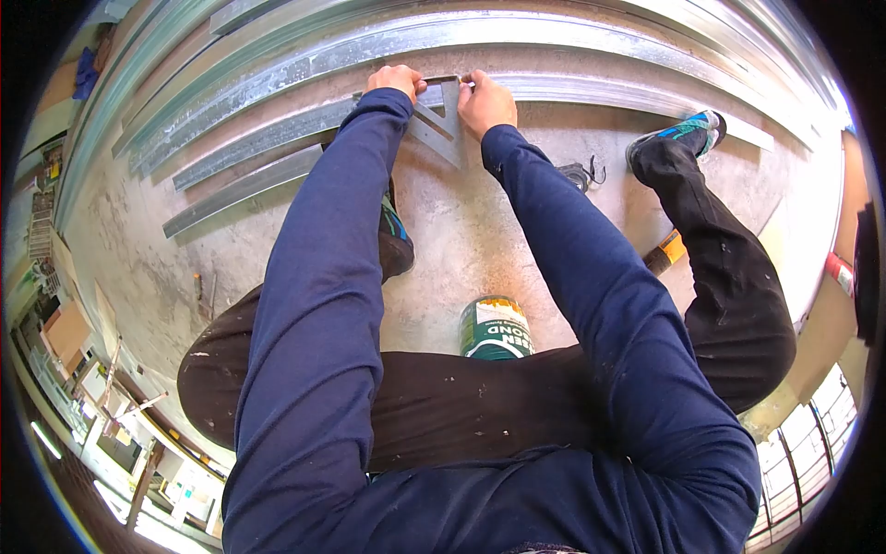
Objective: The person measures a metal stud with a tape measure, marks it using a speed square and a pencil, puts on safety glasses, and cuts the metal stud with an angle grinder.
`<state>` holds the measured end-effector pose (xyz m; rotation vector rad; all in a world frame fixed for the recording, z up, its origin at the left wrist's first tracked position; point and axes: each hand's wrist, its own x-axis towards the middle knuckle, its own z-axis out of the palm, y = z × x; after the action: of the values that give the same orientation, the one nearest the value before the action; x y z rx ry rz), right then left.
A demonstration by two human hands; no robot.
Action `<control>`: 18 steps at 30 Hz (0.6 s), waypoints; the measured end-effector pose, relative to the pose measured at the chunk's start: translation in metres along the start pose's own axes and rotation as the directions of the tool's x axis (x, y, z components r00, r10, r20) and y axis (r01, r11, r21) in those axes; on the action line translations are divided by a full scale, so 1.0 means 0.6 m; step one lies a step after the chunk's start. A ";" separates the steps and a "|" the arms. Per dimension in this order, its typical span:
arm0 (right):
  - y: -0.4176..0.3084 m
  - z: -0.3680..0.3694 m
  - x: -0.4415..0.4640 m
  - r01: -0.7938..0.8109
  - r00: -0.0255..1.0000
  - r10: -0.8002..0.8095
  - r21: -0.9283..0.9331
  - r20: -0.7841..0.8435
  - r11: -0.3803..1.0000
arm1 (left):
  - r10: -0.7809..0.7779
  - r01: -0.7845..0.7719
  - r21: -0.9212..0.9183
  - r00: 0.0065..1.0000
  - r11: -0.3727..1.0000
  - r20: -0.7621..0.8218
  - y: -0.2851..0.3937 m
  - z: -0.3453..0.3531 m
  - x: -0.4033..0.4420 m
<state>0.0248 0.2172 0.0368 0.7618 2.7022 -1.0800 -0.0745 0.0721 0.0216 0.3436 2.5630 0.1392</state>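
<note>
A grey metal triangular square (450,113) lies across a thin metal channel (277,138) on the floor in front of me. My left hand (395,83) is at its left end, fingers curled down and closed on its edge. Beside the square's upper right corner is my right hand (486,103), with thumb and forefinger pinched together. Whatever sits between those fingertips is too small to make out. Another metal channel (591,90) runs on to the right of my right hand.
More long metal profiles (369,46) lie beyond my hands, and a short channel (240,192) is nearer on the left. A black coiled item (580,175) rests below my right wrist. A green can (496,328) stands by my leg, and a yellow-and-black object (666,251) lies right.
</note>
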 end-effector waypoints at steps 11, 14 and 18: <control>0.042 -0.050 -0.042 0.192 0.980 -0.184 -0.129 0.076 0.973 | 0.002 -0.002 -0.011 1.000 1.000 0.019 -0.004 0.004 0.005; 0.067 -0.072 -0.009 0.366 0.919 -0.393 -0.406 0.018 0.838 | 0.068 -0.069 0.012 0.998 0.998 0.006 -0.002 -0.005 -0.005; 0.104 -0.081 0.039 0.413 0.895 -0.429 -0.597 0.124 0.688 | 0.134 -0.136 -0.027 0.990 0.990 -0.047 -0.019 0.007 -0.006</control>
<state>0.0390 0.2981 0.0273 0.0305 3.0394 -0.1614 -0.0715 0.0602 0.0181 0.5082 2.5790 0.2373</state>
